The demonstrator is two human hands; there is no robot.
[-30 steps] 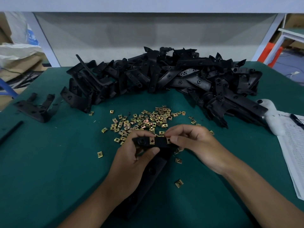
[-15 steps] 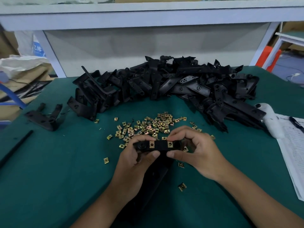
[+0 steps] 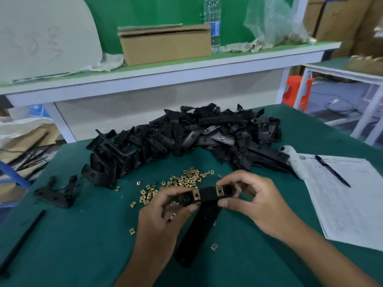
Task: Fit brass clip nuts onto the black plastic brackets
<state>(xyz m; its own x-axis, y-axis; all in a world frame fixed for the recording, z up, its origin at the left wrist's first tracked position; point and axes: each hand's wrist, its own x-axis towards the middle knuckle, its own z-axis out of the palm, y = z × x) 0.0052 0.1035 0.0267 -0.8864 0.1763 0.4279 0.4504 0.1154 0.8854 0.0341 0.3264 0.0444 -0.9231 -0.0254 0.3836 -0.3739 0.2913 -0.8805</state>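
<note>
Head view shows both hands lifting one black bracket (image 3: 207, 195) above the table's near edge: left hand (image 3: 165, 212) and right hand (image 3: 255, 201) grasping its ends, two clip nuts (image 3: 219, 190) already seated; likely next, setting it aside

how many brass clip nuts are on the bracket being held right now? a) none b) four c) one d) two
d: the bracket, held between the left hand and right hand, shows two nuts, one near the left hand and one near the right.
</note>
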